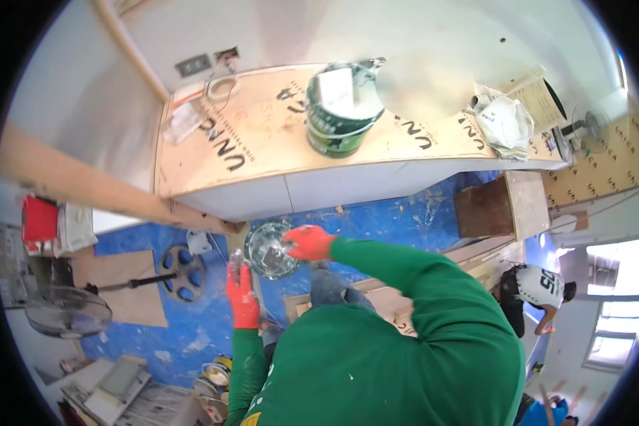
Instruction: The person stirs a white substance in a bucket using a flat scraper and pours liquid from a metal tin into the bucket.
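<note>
The lower bucket (264, 271), its inside smeared with pale paste, stands on the blue floor (397, 219) in front of the desk (263, 149). The right hand (310, 243), in a red glove, is at its right rim, fingers curled toward the opening; whether it grips anything cannot be told. The left hand (242, 292), also gloved, is just left of the bucket, pointing up and away, greyish at the fingertips; its hold is unclear too. On the desk sit a green bucket (339, 138) with a white block (336, 91) on top, a tape roll (223, 87) to its left and a white bag (504, 122) to its right.
</note>
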